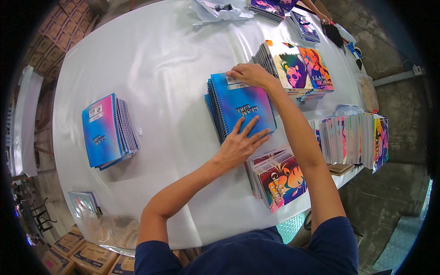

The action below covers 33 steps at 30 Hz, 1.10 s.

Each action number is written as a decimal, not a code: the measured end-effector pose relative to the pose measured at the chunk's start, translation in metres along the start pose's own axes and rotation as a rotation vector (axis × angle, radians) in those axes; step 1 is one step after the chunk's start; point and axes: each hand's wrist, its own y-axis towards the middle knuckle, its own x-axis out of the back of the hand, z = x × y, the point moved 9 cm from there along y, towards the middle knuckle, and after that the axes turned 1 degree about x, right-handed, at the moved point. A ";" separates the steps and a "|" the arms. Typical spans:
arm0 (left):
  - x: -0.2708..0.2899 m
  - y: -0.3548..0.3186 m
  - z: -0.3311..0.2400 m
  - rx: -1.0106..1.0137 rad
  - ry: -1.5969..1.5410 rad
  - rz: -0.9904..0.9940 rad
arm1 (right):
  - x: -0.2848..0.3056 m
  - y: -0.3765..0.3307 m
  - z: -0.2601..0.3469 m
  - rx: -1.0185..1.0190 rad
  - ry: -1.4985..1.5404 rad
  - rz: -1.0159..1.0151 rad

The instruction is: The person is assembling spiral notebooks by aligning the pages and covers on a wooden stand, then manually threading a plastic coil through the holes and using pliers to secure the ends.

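Note:
In front of me lies a stack of blue-and-pink spiral notebooks [266,103], coils along its left side. My left hand [240,145] rests with fingers spread on the near part of the top cover. At the far edge, my right hand [252,75] is closed, its fingertips bent over the edge of the top notebook beside a white label [233,81]; part of that label is hidden under the hand. To the left sits another stack of the same blue notebooks [98,137], slightly fanned, with a barcode label on its cover.
Colourful illustrated notebooks [291,68] stand in piles right of the far edge. Nearer are a dark illustrated stack [282,178] and a long row of notebooks [348,140]. Clear plastic [119,229] lies at the table's near-left corner. Another person's hand [324,18] shows at far right.

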 end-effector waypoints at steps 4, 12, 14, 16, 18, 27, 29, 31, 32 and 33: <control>0.016 -0.002 -0.001 -0.039 -0.050 0.010 | 0.031 -0.027 0.003 0.023 0.092 -0.387; 0.159 -0.139 0.096 0.671 0.006 -0.565 | -0.073 -0.167 -0.095 -0.754 1.057 -0.219; 0.204 -0.218 0.150 0.929 0.111 -0.721 | -0.089 -0.160 -0.081 -0.848 1.291 -0.182; 0.234 -0.292 0.213 1.195 -0.078 -0.766 | -0.101 -0.151 -0.084 -0.829 1.411 -0.148; 0.239 -0.383 0.270 1.515 -0.387 -0.840 | -0.108 -0.147 -0.086 -0.834 1.498 -0.099; 0.133 -0.507 0.342 1.579 -1.347 -0.935 | -0.142 -0.128 -0.025 -0.752 1.651 -0.056; 0.129 -0.511 0.347 1.569 -1.370 -0.952 | -0.143 -0.106 0.013 -0.634 1.636 0.009; 0.129 -0.506 0.352 1.558 -1.398 -0.990 | -0.146 -0.080 0.038 -0.603 1.569 0.023; 0.131 -0.505 0.353 1.549 -1.403 -0.979 | -0.145 -0.064 0.047 -0.599 1.473 0.014; 0.131 -0.502 0.353 1.538 -1.412 -0.964 | -0.142 -0.049 0.054 -0.596 1.376 0.001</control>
